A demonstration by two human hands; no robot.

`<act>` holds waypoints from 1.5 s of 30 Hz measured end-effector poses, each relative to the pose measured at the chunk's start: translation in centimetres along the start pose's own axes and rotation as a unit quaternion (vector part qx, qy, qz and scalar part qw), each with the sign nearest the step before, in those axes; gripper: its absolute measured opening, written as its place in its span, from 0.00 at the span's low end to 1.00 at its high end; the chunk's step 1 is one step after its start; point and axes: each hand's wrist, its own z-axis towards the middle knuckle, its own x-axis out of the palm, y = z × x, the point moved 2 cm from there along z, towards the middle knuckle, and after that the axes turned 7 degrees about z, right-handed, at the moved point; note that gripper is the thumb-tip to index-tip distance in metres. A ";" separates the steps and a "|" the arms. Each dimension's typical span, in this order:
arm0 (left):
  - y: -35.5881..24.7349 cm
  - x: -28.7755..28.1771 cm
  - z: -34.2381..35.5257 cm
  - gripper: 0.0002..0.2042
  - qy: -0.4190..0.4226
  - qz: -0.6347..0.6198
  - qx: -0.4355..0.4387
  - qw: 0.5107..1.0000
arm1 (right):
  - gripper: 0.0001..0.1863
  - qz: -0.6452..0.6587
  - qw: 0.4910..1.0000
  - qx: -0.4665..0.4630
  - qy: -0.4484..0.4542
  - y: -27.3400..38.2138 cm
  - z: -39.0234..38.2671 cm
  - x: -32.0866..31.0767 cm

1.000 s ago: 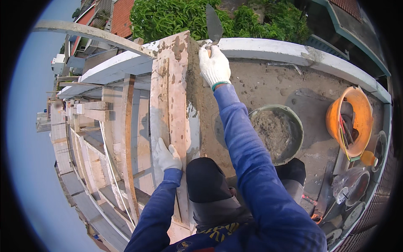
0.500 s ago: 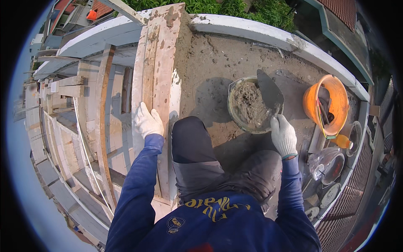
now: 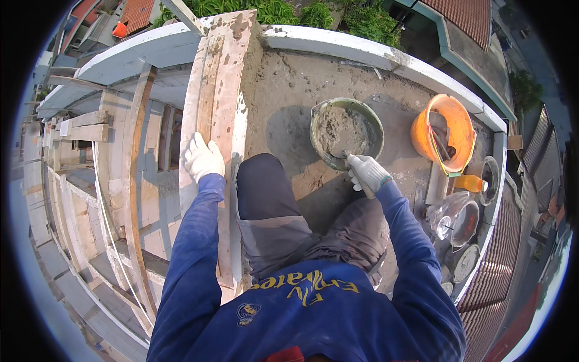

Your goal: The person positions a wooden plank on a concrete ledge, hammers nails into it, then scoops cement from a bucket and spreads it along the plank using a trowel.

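Observation:
My left hand [image 3: 204,158], in a white work glove, lies on the long mortar-spotted wooden board [image 3: 233,72] with its fingers stretched out. My right hand [image 3: 367,173], gloved too, is closed round the handle of a trowel at the near rim of a dark green bucket [image 3: 378,142]. The end of the trowel's handle sticks out below the fist. Its blade can hardly be seen and seems to be down in the wet grey mortar [image 3: 338,130] that partly fills the bucket.
To the right stands an orange bucket [image 3: 422,130] with tools inside. Near it lie an orange bottle [image 3: 470,183], a clear plastic bag [image 3: 443,211] and a round lid [image 3: 465,263]. A low white wall [image 3: 344,43] bounds the far side. Timber framing [image 3: 132,181] drops away left.
The trowel's blade, raised over the bucket's right side before, has gone down into the mortar. My right hand has turned and shifted left. My left hand stays on the board.

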 end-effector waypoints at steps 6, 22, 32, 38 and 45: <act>0.1 -0.3 -0.2 0.30 0.012 -0.011 -0.010 1.000 | 0.22 0.156 0.987 -0.038 0.005 -6.1 -6.1 -0.4; 4.7 0.3 -3.6 0.36 0.140 0.030 0.089 0.986 | 0.19 0.408 0.891 -0.201 -0.012 -1.6 0.3 16.2; 4.7 2.5 -3.8 0.36 0.101 -0.023 0.099 0.990 | 0.24 0.060 0.898 -0.355 -0.252 4.9 9.0 26.7; 6.9 3.6 -4.6 0.37 0.148 -0.015 0.032 0.988 | 0.26 0.060 0.931 -0.330 -0.143 -2.4 -0.3 29.3; 6.3 2.6 -4.6 0.36 0.162 -0.039 0.026 0.986 | 0.24 -0.013 0.919 -0.338 -0.202 -5.7 -2.1 16.2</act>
